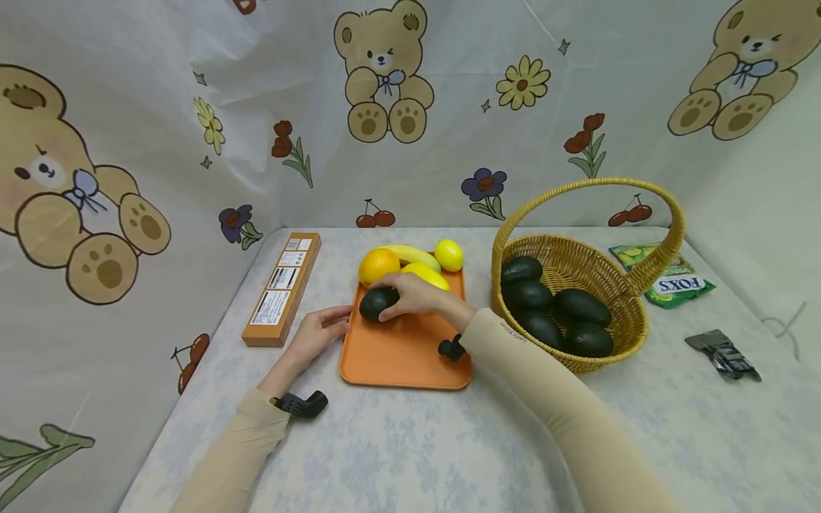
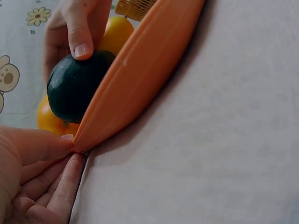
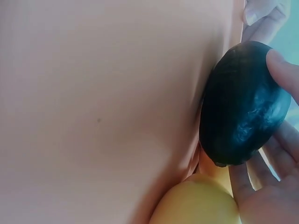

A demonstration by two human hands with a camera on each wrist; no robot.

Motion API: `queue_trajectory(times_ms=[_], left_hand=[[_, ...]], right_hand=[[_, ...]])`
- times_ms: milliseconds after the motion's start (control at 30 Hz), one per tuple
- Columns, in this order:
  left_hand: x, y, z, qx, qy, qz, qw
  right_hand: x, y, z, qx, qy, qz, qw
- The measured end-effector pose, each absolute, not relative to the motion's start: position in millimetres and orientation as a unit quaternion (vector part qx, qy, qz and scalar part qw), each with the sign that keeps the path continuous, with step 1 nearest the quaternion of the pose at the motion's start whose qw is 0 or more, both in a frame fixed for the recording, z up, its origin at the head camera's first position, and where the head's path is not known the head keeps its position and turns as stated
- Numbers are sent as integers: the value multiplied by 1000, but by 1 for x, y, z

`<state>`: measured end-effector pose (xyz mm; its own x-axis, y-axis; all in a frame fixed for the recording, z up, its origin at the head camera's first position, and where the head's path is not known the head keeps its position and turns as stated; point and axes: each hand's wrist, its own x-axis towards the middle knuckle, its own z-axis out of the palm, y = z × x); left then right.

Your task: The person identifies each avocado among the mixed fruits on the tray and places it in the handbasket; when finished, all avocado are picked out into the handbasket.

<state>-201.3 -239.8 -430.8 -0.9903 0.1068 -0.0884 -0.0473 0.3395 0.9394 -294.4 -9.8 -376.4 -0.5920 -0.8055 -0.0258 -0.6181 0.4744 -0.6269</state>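
Observation:
My right hand [image 1: 417, 293] grips a dark green avocado [image 1: 373, 306] at the left side of an orange tray [image 1: 404, 360]. In the right wrist view the thumb lies on one side of the avocado [image 3: 243, 105] and the fingers on the other. My left hand [image 1: 314, 333] pinches the tray's left rim; the left wrist view shows the thumb above the edge and fingers below. Behind the avocado, the tray bears an orange [image 1: 377, 265], a banana [image 1: 405, 254], a yellow oblong fruit [image 1: 428, 273] and a lemon-like yellow fruit [image 1: 449, 255].
To the tray's right stands a wicker basket [image 1: 580, 365] with a tall handle, holding several avocados [image 1: 580, 305]. A long brown box [image 1: 282, 288] lies left of the tray. Beyond the basket are a green FOX'S bag [image 1: 681, 288] and a black packet [image 1: 723, 354].

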Motion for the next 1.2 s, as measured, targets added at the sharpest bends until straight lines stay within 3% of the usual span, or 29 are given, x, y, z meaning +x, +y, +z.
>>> queue_trajectory(times_ms=[267,567,1200], left_hand=[[-201,-239,-430,20,811,581,66],[-202,-240,-431,22,811,581,61],[-200,-239,-434,19,808,585,64]], right_hand=[[-293,-8,-374,-441,835,-294,146],[-281,4,-343,-438,822,-348,110],[-236,78,-302,-391,821,-414,46]])
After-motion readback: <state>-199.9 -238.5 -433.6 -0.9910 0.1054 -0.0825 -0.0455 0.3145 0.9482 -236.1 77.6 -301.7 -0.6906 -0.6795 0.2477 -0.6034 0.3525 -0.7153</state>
